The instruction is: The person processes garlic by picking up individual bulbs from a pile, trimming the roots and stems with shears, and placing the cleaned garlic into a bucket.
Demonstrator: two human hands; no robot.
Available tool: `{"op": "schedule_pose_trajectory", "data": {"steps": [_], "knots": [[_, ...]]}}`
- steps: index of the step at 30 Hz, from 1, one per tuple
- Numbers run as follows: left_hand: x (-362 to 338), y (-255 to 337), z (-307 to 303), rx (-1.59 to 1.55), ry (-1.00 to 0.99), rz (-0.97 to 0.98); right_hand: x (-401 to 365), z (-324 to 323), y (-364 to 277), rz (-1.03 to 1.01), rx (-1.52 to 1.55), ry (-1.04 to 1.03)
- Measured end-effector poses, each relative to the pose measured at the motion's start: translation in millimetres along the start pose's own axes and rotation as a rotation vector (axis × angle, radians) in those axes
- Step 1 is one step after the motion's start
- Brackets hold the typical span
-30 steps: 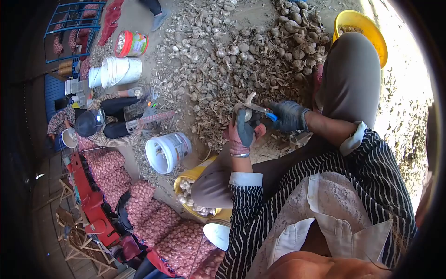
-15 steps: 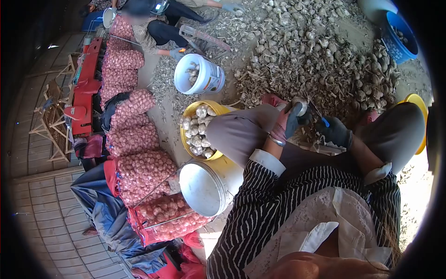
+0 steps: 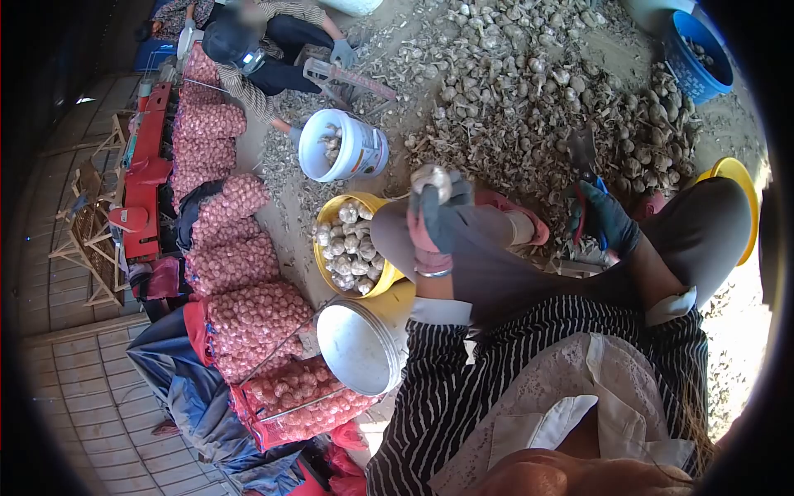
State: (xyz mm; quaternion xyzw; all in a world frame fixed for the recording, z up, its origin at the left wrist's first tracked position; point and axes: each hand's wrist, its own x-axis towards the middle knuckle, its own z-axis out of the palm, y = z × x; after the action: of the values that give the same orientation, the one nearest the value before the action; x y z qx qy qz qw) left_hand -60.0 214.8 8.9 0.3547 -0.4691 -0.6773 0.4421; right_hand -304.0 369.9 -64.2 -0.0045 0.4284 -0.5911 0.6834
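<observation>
My gloved left hand (image 3: 438,221) is closed around a garlic bulb (image 3: 431,182), held up above my knee and to the right of the yellow bucket (image 3: 385,283). Trimmed garlic bulbs (image 3: 351,246) fill much of that bucket. On the other side, my gloved right hand (image 3: 612,219) grips a pair of pruning shears (image 3: 583,155) with blue and red handles. Their blades point away from me over the heap of garlic (image 3: 529,107). Part of the shears' handles is hidden by my fingers.
An empty-looking white bucket (image 3: 357,347) stands beside my left thigh. Beyond the yellow bucket is a white pail (image 3: 364,150) with some garlic. Filled red mesh sacks (image 3: 252,318) line the left. A co-worker (image 3: 285,41) bends at the back. A blue basket (image 3: 703,70) sits far right.
My left hand has moved left with the garlic bulb, away from the shears and toward the yellow bucket. The shears now point forward. The co-worker has shifted and drawn one hand in.
</observation>
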Motion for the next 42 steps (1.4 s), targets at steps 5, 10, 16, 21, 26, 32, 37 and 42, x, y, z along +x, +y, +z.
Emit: {"op": "schedule_pose_trajectory", "data": {"steps": [5,10,16,21,26,32,37,42], "knots": [[33,63,-178,0.529,0.491,0.377,38,-70,35,0.019,-0.032,0.169],[76,52,-328,0.992,0.729,0.444,32,-75,44,-0.059,-0.156,0.205],[88,50,-325,1.604,0.635,-0.18,31,-76,43,-0.024,-0.184,0.196],[74,60,-285,1.725,0.699,-0.016,39,-61,39,-0.072,-0.243,0.232],[75,35,-353,1.77,0.345,-0.268,45,-57,50,-0.034,-0.4,0.36],[68,51,-298,1.096,0.551,0.15,21,-48,24,-0.011,-0.433,0.251],[24,65,-128,1.586,0.148,0.738,3,-40,-10,0.058,-0.435,0.251],[-18,72,-84,1.581,0.027,0.755,24,-70,26,-0.066,-0.145,0.297]]}}
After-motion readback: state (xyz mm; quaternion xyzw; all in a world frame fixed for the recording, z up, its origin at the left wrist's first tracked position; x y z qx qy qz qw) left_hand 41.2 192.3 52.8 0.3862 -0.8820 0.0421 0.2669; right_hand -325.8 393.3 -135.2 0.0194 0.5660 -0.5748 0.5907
